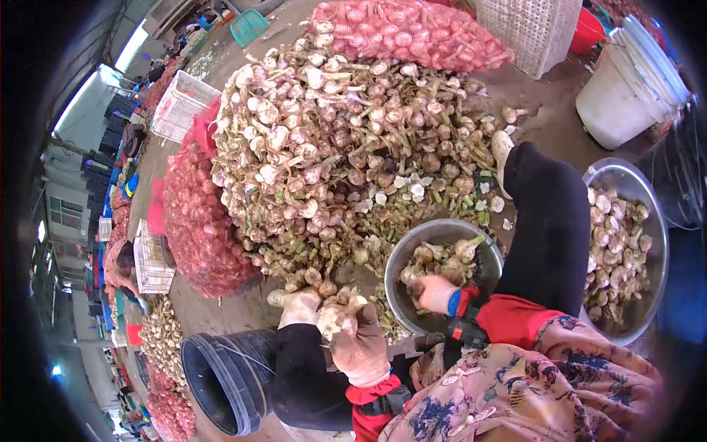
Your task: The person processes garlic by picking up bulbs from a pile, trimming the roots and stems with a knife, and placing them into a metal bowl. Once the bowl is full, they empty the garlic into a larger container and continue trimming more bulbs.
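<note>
My left hand, in a pale, dirt-darkened glove, is closed around garlic bulbs beside my light-coloured shoe. My right hand, also gloved, reaches into a metal bowl that holds some garlic with stems. Its fingers are curled down among the bulbs; what they grip is hidden. Beyond both hands rises a large heap of garlic with stalks and loose skins.
A larger metal basin of trimmed garlic stands right of my leg. A black bucket lies tipped at lower left. Red mesh sacks, white crates and a white bucket surround the heap. A person is at far left.
</note>
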A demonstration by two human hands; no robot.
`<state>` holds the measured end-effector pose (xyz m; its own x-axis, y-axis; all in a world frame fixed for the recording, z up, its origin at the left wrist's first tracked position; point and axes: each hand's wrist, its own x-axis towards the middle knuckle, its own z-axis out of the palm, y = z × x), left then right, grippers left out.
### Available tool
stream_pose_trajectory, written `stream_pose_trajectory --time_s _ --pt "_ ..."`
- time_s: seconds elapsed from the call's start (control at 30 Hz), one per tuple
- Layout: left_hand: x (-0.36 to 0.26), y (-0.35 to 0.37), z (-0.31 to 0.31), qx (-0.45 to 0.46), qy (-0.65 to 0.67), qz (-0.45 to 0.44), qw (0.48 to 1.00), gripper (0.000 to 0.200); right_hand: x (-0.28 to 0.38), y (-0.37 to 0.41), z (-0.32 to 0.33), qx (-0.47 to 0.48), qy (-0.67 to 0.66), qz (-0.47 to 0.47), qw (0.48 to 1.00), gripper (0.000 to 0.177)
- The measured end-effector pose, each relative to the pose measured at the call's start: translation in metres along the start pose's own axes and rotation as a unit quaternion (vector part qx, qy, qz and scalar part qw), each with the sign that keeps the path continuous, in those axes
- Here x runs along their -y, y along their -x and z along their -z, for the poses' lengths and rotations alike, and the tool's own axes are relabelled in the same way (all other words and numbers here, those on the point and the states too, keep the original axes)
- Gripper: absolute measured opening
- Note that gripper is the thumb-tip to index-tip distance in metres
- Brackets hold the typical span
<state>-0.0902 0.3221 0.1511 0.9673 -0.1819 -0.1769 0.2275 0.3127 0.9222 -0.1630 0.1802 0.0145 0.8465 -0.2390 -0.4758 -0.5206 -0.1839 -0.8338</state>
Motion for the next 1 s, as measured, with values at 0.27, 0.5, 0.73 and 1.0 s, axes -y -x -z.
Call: stream_pose_trajectory --time_s 0.27,0.5,0.73,1.0 --pt "0.039 -0.040 0.033 0.258 -0.268 0.117 0.921 0.047 0.054 0.010 0.068 -0.200 -0.262 0.033 0.944 0.025" --pt "0.140 -0.080 0.098 0.346 -0.758 0.337 0.439 0.064 0.057 0.001 0.070 -0.176 -0.361 0.003 0.916 0.023" --pt "0.218 -0.072 0.135 0.385 -0.765 0.294 0.424 0.042 0.060 -0.001 0.074 -0.171 -0.422 -0.027 0.890 0.021" --pt "-0.005 -0.135 0.082 0.110 -0.668 -0.055 0.734 0.039 0.057 -0.006 0.055 -0.150 -0.411 -0.010 0.899 0.024"
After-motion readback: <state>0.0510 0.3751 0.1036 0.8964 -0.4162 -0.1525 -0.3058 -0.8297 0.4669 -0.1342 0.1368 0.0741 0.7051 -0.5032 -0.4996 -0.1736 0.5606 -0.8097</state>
